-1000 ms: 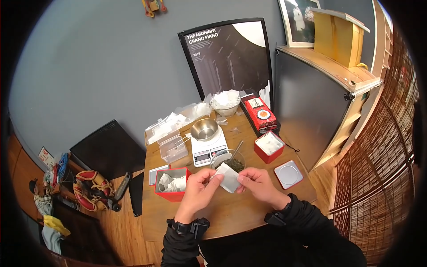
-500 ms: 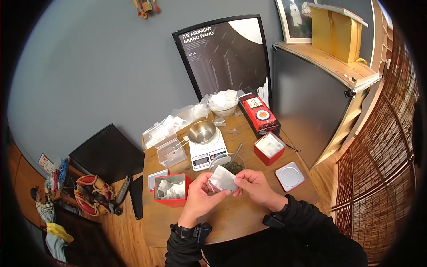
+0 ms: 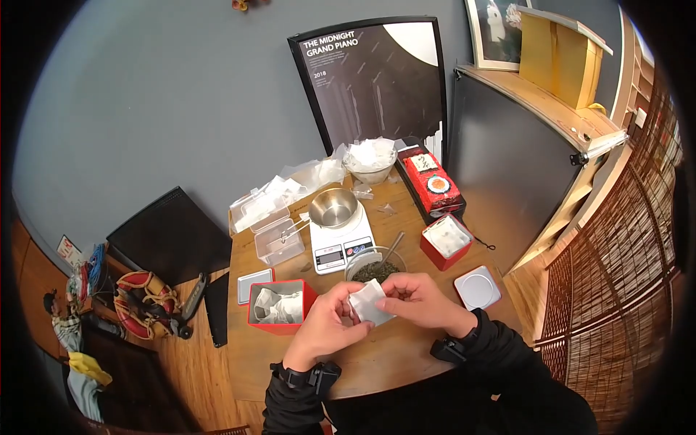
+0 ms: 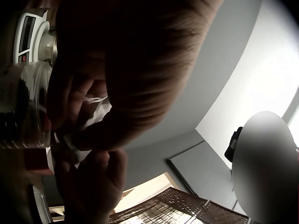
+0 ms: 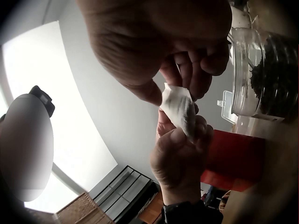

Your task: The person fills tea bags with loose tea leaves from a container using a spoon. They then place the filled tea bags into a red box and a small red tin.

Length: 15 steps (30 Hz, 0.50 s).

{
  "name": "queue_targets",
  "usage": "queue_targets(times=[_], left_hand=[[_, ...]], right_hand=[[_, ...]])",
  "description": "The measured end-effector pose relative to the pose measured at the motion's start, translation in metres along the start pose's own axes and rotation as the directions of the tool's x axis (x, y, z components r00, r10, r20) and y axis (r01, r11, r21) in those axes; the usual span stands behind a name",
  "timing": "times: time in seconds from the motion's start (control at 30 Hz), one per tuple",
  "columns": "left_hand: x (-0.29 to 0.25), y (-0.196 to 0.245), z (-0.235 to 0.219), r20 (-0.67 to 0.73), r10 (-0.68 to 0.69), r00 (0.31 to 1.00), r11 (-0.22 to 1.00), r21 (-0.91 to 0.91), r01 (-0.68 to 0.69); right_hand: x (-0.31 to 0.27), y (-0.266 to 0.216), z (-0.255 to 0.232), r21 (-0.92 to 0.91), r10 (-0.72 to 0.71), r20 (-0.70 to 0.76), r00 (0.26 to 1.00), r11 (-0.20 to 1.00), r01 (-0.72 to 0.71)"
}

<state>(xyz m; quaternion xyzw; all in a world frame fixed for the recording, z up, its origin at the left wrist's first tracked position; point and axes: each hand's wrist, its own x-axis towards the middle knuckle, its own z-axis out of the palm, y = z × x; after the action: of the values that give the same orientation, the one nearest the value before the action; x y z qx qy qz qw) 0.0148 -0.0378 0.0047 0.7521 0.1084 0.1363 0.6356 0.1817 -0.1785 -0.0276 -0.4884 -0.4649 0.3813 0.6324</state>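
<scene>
Between my two hands is a small white tea bag [image 3: 367, 301], with a darker, filled part showing through its paper in the right wrist view [image 5: 180, 109]. My left hand [image 3: 326, 326] pinches its left side between thumb and fingers. From the other side my right hand [image 3: 428, 304] grips it, thumb laid across its front. Just beyond the hands stands a clear jar [image 3: 349, 270] of dark loose tea leaves [image 3: 375, 271], a spoon [image 3: 394, 245] leaning out of it. The hands partly cover the jar's lower part.
Left of my hands is a red tin [image 3: 279, 330] holding white tea bags. A kitchen scale [image 3: 341, 243] carries a metal pan [image 3: 333, 209]. To the right are another red tin [image 3: 444, 255], a lid [image 3: 478, 288] and a red package [image 3: 435, 181]. A plastic box [image 3: 281, 243] stands behind.
Both hands keep hold of the tea bag, which has turned between them. My right thumb has moved inward over its front, and the hands are closer together. The head view has shifted slightly.
</scene>
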Motion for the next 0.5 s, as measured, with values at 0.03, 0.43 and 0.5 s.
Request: queue_targets(times=[0.03,0.43,0.5], left_hand=[[0.000,0.001,0.000,-0.005,0.001,1.000,1.000,0.012,-0.001],[0.001,-0.035,0.048,-0.461,0.226,0.858,0.875,-0.291,-0.386],[0.000,-0.035,0.052,-0.511,0.207,0.834,0.851,-0.327,-0.412]], right_hand=[[-0.001,0.000,0.001,0.002,0.006,0.001,1.000,1.000,-0.006],[0.005,0.009,0.032,0.177,-0.077,-0.352,0.933,0.973,0.147],[0.004,0.008,0.037,0.174,-0.112,-0.366,0.924,0.967,0.186]])
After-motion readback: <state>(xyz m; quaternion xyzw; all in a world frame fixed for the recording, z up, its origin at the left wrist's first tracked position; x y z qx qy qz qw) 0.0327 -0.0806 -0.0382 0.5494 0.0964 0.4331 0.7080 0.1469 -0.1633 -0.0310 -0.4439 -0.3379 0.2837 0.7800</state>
